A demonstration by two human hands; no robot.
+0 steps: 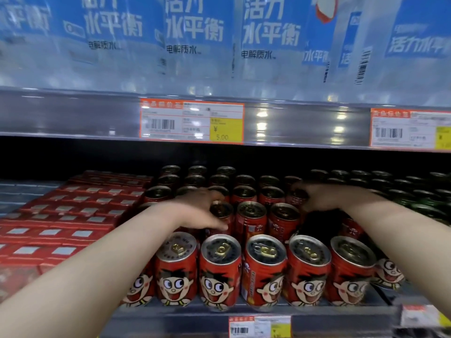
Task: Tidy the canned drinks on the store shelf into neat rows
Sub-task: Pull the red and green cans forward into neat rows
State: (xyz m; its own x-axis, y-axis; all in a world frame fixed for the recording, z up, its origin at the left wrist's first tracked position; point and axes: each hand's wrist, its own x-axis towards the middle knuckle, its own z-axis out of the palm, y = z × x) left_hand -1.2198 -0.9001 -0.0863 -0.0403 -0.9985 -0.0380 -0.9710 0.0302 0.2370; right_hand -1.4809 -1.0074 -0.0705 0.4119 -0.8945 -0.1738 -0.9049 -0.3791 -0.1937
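Red cans with a cartoon face fill the middle of the shelf in several rows; the front row (220, 272) stands at the shelf edge. My left hand (199, 206) reaches into the second row, its fingers curled round the top of a red can (220, 212). Farther right, my right hand (314, 196) grips another red can (296, 193) in the third row. Directly in front of that hand there is a dark gap (319, 223) in the second row.
Flat red cartons (73, 211) are stacked to the left of the cans. Dark green cans (415, 191) stand to the right. The upper shelf rail (73, 113) with price tags (191, 121) hangs low above, carrying blue-labelled water bottles (195, 32).
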